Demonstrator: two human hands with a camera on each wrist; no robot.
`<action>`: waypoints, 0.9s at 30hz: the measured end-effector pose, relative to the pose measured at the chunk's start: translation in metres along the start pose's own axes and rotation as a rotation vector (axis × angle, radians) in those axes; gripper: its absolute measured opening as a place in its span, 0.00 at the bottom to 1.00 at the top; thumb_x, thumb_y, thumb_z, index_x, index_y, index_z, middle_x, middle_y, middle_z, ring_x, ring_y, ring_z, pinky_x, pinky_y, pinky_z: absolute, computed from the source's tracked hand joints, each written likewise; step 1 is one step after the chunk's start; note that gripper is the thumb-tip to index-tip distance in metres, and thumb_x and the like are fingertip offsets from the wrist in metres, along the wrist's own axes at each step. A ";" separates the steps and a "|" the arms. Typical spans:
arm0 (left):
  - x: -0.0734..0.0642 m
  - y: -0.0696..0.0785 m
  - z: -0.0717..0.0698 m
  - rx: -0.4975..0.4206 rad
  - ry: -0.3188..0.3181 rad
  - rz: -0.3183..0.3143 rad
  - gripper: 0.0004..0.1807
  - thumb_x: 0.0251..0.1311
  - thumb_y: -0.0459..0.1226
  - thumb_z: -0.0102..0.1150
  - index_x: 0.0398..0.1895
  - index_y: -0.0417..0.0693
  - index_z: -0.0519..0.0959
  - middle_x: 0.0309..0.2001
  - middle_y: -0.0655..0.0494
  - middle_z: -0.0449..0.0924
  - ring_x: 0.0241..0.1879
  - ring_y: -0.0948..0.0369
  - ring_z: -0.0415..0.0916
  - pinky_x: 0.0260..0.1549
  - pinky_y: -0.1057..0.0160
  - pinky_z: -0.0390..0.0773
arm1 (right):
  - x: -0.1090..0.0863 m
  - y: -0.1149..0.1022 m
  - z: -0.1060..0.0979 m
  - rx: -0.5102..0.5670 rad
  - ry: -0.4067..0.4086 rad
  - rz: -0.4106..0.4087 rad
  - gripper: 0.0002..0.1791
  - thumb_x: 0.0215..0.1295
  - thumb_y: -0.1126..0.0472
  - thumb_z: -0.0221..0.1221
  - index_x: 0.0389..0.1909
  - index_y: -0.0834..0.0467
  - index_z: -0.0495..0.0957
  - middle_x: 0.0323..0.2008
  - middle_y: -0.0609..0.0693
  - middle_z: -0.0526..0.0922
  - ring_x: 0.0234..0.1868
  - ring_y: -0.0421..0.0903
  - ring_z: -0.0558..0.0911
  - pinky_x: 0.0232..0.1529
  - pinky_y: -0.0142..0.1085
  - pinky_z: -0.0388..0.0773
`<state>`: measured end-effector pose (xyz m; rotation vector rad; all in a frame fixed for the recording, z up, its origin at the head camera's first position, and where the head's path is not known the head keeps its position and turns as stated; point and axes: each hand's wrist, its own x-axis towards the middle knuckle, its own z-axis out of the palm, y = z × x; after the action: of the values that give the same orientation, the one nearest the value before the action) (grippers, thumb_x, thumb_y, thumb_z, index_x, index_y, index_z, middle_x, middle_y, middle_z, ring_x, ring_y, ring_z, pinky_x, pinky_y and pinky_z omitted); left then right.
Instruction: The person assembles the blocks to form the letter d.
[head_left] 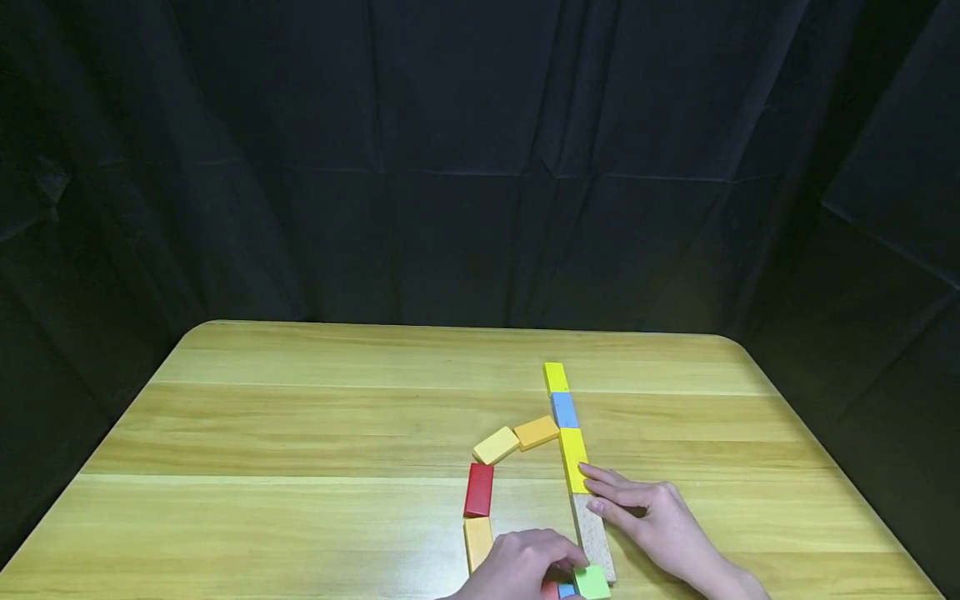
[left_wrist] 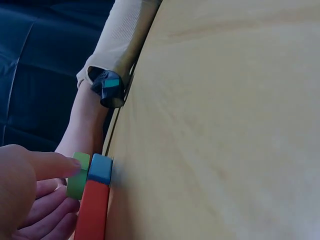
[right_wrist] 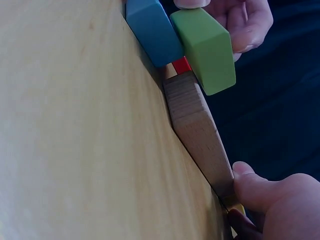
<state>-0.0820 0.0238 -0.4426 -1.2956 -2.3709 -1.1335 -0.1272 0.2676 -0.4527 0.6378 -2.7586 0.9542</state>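
Observation:
My left hand point(head_left: 523, 560) is at the near edge of the blocks and pinches a light green block point(head_left: 593, 583), one digit on its top. In the right wrist view, that block point(right_wrist: 206, 50) leans up beside a blue block point(right_wrist: 154, 32) and overlaps the end of a speckled wooden block point(right_wrist: 197, 130). My right hand point(head_left: 667, 529) lies along the right side of the row. Its thumb touches the wooden block, and its extended fingertips rest at the long yellow block point(head_left: 573, 458).
Beyond these, the row continues with a blue block point(head_left: 565, 410) and a small yellow one point(head_left: 556, 377). Curving off to the left are an orange block point(head_left: 537, 432), a pale yellow block point(head_left: 497, 446), a red block point(head_left: 478, 490) and a light orange block point(head_left: 477, 542). Dark cloth point(head_left: 450, 233) hangs behind the table.

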 end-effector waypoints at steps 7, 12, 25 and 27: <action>0.006 0.001 0.007 0.051 -0.024 0.022 0.14 0.49 0.40 0.72 0.40 0.48 0.85 0.33 0.60 0.85 0.34 0.76 0.77 0.35 0.86 0.70 | 0.000 0.000 0.000 -0.004 0.004 0.003 0.16 0.63 0.49 0.66 0.50 0.47 0.87 0.56 0.35 0.83 0.59 0.47 0.81 0.57 0.24 0.73; 0.007 0.001 0.012 0.028 -0.025 0.043 0.16 0.51 0.47 0.72 0.40 0.48 0.85 0.32 0.61 0.84 0.33 0.79 0.73 0.38 0.87 0.69 | 0.000 -0.001 -0.002 -0.023 -0.010 0.010 0.16 0.64 0.48 0.65 0.51 0.47 0.87 0.56 0.34 0.82 0.59 0.47 0.81 0.56 0.34 0.79; 0.006 0.003 0.018 0.059 -0.054 0.071 0.12 0.61 0.45 0.59 0.38 0.48 0.86 0.35 0.62 0.86 0.38 0.75 0.76 0.44 0.87 0.68 | 0.000 0.000 -0.001 -0.021 -0.002 0.004 0.16 0.64 0.50 0.66 0.51 0.48 0.87 0.56 0.35 0.82 0.59 0.48 0.81 0.56 0.32 0.79; 0.005 0.002 0.019 0.057 -0.050 0.071 0.12 0.62 0.45 0.58 0.38 0.48 0.86 0.36 0.62 0.86 0.38 0.75 0.76 0.45 0.86 0.68 | 0.000 0.000 -0.001 -0.019 0.000 0.004 0.16 0.64 0.50 0.66 0.51 0.48 0.87 0.56 0.35 0.82 0.59 0.47 0.81 0.56 0.32 0.78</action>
<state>-0.0798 0.0416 -0.4519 -1.3930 -2.3540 -1.0176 -0.1271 0.2678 -0.4520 0.6302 -2.7667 0.9275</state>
